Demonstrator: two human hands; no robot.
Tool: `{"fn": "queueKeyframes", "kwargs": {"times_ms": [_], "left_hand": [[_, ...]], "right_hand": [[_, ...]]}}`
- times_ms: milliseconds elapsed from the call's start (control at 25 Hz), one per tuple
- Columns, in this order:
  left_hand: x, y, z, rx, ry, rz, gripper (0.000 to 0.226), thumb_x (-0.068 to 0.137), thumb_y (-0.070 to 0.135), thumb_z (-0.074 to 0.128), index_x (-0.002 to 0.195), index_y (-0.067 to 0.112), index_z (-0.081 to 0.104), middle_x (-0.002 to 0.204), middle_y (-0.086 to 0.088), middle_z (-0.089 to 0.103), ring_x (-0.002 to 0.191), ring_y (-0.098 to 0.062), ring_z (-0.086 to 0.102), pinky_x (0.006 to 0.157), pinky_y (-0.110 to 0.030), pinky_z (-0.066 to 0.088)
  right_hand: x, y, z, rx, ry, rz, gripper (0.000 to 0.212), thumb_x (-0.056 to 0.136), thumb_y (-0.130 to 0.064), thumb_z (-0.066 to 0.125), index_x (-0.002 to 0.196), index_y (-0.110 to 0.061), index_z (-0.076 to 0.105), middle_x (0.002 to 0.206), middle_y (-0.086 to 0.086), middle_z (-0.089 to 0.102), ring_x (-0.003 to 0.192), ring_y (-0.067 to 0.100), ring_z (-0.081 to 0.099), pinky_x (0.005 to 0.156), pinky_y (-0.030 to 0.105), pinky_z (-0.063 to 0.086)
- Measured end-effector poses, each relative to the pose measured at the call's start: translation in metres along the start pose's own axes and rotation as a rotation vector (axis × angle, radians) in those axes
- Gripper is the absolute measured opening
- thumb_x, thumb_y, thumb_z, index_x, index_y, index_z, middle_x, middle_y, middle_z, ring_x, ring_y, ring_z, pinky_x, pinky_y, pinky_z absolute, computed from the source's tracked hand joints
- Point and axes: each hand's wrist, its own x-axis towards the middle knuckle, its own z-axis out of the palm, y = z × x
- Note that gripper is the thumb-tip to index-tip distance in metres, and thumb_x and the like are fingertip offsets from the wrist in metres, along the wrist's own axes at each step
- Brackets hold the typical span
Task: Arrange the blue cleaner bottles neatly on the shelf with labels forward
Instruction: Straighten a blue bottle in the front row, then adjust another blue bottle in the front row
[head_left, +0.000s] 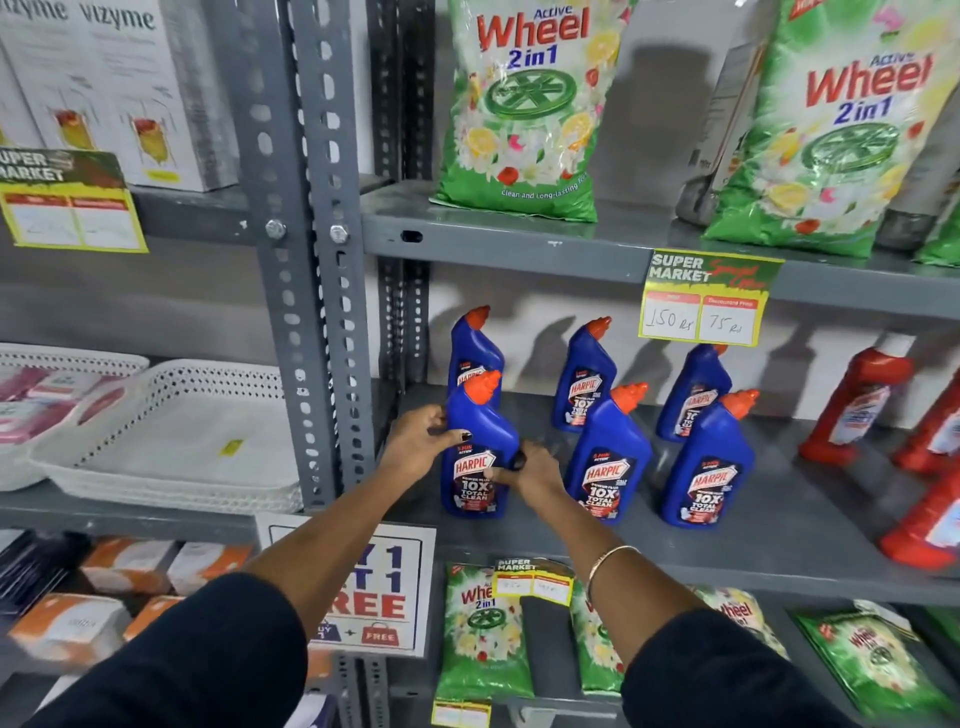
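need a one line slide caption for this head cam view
Both hands, left and right, hold the front-left blue plastic cleaner bottle with orange cap upright on the grey metal shelf.

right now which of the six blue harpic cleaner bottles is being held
The front-left blue orange-capped bottle, gripped by the left hand and right hand; the other five stand untouched.

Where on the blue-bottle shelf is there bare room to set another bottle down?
Bare shelf lies between the right front blue bottle and the red bottles, and along the front edge. The left end is crowded: both hands, left hand and right hand, grip the front-left bottle.
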Motion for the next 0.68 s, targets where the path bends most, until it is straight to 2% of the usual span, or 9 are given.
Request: {"fn": "queueKeyframes", "kwargs": {"times_ms": [160,200,280,360,440,520,560,600,680], "left_hand": [[-0.003,-0.001,-0.002,-0.002,-0.006,-0.027,0.039,0.077,0.016,0.067,0.112,0.004,0.054,0.116,-0.015,0.064,0.095,-0.017,0.059,0.066,-0.016,0.043],[-0.004,-0.001,-0.001,-0.012,-0.009,-0.027,0.045,0.075,0.018,0.069,0.115,0.007,0.051,0.120,-0.013,0.062,0.101,-0.019,0.058,0.070,-0.020,0.046],[-0.011,-0.003,0.003,0.033,0.070,0.003,0.068,0.069,0.027,0.074,0.127,0.015,0.040,0.134,-0.009,0.050,0.119,-0.023,0.050,0.091,-0.033,0.046],[-0.021,0.002,0.012,0.218,0.288,0.197,0.081,0.066,0.036,0.074,0.131,0.015,0.032,0.142,-0.008,0.036,0.131,-0.024,0.033,0.108,-0.041,0.033],[-0.032,0.009,0.035,0.415,0.419,0.508,0.070,0.070,0.038,0.066,0.126,0.013,0.033,0.137,-0.008,0.034,0.128,-0.022,0.027,0.110,-0.038,0.025],[-0.038,0.022,0.069,0.458,0.310,0.647,0.058,0.076,0.037,0.059,0.123,0.013,0.035,0.133,-0.006,0.036,0.123,-0.020,0.031,0.108,-0.037,0.027],[-0.037,0.028,0.086,0.397,0.195,0.595,0.056,0.078,0.031,0.060,0.124,0.011,0.036,0.133,-0.008,0.040,0.124,-0.020,0.034,0.107,-0.036,0.030],[-0.032,0.034,0.102,0.297,0.063,0.484,0.055,0.079,0.024,0.062,0.126,0.009,0.038,0.134,-0.010,0.044,0.125,-0.021,0.039,0.106,-0.035,0.034],[-0.017,0.047,0.124,0.109,-0.136,0.254,0.053,0.078,0.011,0.065,0.125,0.005,0.042,0.132,-0.014,0.051,0.119,-0.022,0.049,0.097,-0.028,0.040]], "right_hand": [[-0.002,-0.001,0.003,0.018,-0.012,-0.001,0.054,0.068,-0.015,0.077,0.115,-0.004,0.054,0.114,0.017,0.064,0.106,0.028,0.059,0.081,0.026,0.042],[-0.004,0.001,0.003,0.028,0.005,-0.007,0.058,0.067,-0.016,0.078,0.118,-0.005,0.051,0.114,0.015,0.064,0.107,0.027,0.059,0.083,0.027,0.043],[-0.013,0.012,0.002,0.062,0.073,-0.011,0.062,0.067,-0.017,0.078,0.120,-0.009,0.047,0.107,0.009,0.062,0.101,0.024,0.058,0.085,0.032,0.046],[-0.028,0.033,-0.003,0.086,0.244,0.010,0.045,0.071,-0.016,0.074,0.110,-0.011,0.051,0.091,0.005,0.060,0.087,0.022,0.059,0.074,0.031,0.048],[-0.044,0.056,-0.016,0.043,0.479,0.054,0.021,0.076,-0.013,0.067,0.092,-0.012,0.053,0.082,0.010,0.063,0.077,0.027,0.060,0.064,0.030,0.044],[-0.049,0.076,-0.042,0.030,0.660,0.085,0.018,0.076,-0.008,0.065,0.084,-0.013,0.050,0.083,0.011,0.061,0.077,0.029,0.058,0.065,0.031,0.042],[-0.047,0.081,-0.059,0.080,0.687,0.093,0.022,0.074,-0.005,0.066,0.083,-0.014,0.047,0.081,0.009,0.057,0.078,0.029,0.056,0.066,0.031,0.041],[-0.041,0.083,-0.076,0.139,0.650,0.100,0.028,0.072,-0.002,0.067,0.085,-0.014,0.046,0.078,0.004,0.053,0.079,0.027,0.054,0.067,0.031,0.040],[-0.024,0.085,-0.102,0.146,0.441,0.071,0.037,0.068,-0.002,0.072,0.095,-0.010,0.049,0.077,-0.001,0.054,0.081,0.022,0.054,0.071,0.029,0.040]]}}
